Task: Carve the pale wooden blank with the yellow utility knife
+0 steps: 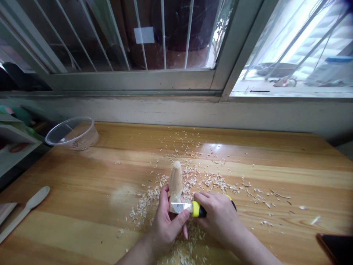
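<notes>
My left hand (167,227) is closed around the lower part of a pale carved piece of wood (175,180), whose rounded, tapered end points away from me. A yellow-and-black carving knife (196,209) is gripped in my right hand (217,215). Its short, slanted metal blade lies across the lower part of the wood, pointing left. My left thumb rests by the base of the blade. Wood shavings (193,180) are scattered on the table under and around both hands.
On the wooden table (82,184), a clear plastic bowl (72,138) stands at the back left. A wooden spoon (30,206) lies at the left edge. Part of a dark, brown-edged object (338,248) shows at the lower right. A barred window (138,81) rises behind the table.
</notes>
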